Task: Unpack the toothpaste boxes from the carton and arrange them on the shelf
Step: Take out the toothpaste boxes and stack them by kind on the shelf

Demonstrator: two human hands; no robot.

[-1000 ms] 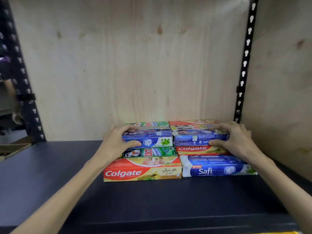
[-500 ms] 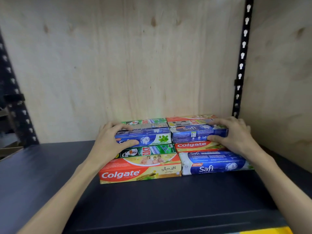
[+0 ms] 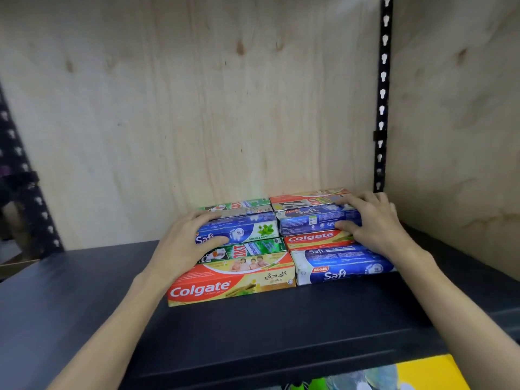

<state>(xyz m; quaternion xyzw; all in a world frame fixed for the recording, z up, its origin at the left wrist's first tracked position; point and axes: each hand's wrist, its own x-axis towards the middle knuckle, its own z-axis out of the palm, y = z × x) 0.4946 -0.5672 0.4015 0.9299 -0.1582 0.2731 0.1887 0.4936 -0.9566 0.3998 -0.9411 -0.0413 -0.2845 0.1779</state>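
Several toothpaste boxes lie in two columns on the dark shelf, against the plywood back. In front are a red Colgate box on the left and a blue Safi box on the right. My left hand grips the left end of a blue Safi Double Mint box, thumb on its front and fingers over its top. My right hand grips the right end of another blue Safi box, above a red Colgate box. A green box lies between rows. The carton is out of view.
Plywood panels close the back and right side. A black slotted upright stands in the back right corner and another at the left. A yellow item shows below the shelf's front edge.
Both hands stay on the same two Safi boxes. The view has shifted a little, and the stack sits slightly lower and nearer in frame.
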